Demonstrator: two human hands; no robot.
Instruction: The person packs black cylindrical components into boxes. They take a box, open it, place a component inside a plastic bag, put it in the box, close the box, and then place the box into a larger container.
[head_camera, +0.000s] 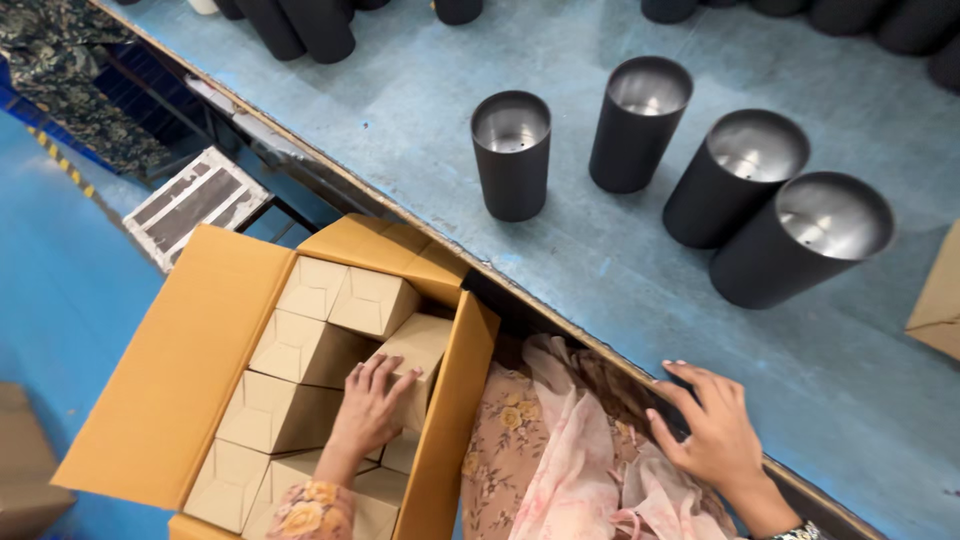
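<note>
My left hand (368, 405) reaches down into a large open cardboard carton (175, 370) and grips a small tan box (418, 352) lying tilted near the carton's right wall. Several more small tan boxes (310, 350) are stacked inside. My right hand (712, 425) rests with fingers spread on the near edge of the blue worktable (600, 270), holding nothing. Several black cylindrical cups with shiny metal insides (512, 152) stand upright on the table beyond it.
More black cylinders (310, 25) line the table's far side. A brown cardboard piece (940, 295) pokes in at the right edge. A grey slatted stool or pallet (195, 200) stands on the blue floor left of the table. Floral fabric (560, 450) covers my lap.
</note>
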